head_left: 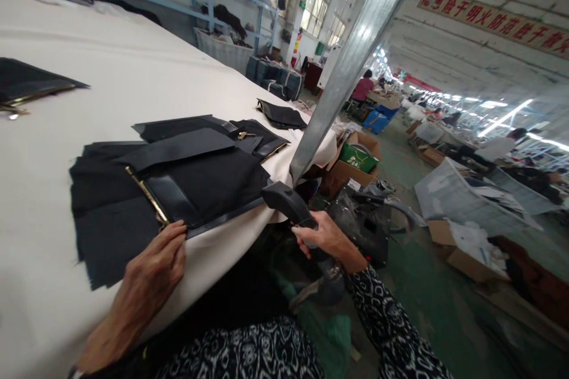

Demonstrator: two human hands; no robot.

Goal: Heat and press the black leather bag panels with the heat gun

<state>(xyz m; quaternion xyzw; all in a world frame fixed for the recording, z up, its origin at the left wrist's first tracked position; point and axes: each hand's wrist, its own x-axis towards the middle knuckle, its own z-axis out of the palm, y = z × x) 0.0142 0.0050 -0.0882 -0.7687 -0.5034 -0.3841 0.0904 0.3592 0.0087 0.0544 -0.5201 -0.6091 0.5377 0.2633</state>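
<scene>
My left hand (155, 263) rests at the near edge of a black fabric piece (222, 183), fingers pressed together on it. Beside the fingertips runs a gold zipper (149, 195), next to a smooth, shiny black strip. Whether my thumb is under the edge is hidden. In my right hand (326, 237) is a black hand-held nozzle (288, 201) with a hose below its handle. Its flat head points left, close to the fabric's right end. More black pieces lie fanned out beneath and behind, several with gold zippers.
A pale cloth covers the table (146, 53). A slanted metal post (351, 65) rises at its right edge. On the floor at right are a black machine (367, 225), an open carton (373, 145) and a white bin (466, 192). People sit working farther back.
</scene>
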